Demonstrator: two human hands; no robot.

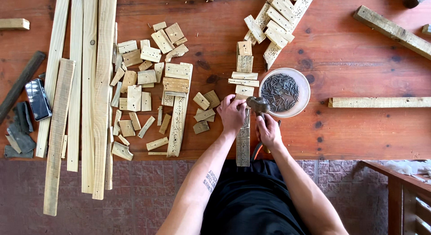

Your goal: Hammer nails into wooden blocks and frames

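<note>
Right hand: the right hand [268, 131] is clenched round the hammer [259, 107], head hanging over the wooden slat [243, 143].
Left hand: the left hand [231, 114], at nine o'clock of the hammer head, fingers curled and pinching at the slat; whether a nail is between them, cannot tell.
Slat: runs twelve to six between both hands.
Risk: fingertips sit just beside the strike spot; a glancing blow could catch them.
Bowl: the bowl of nails [284, 91] at one o'clock, close enough for a wide swing to tip.

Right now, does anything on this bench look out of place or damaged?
A dark phone lies among the long planks at the left edge. Several small offcuts are peppered with old nail holes. Nails stay in the white bowl.
</note>
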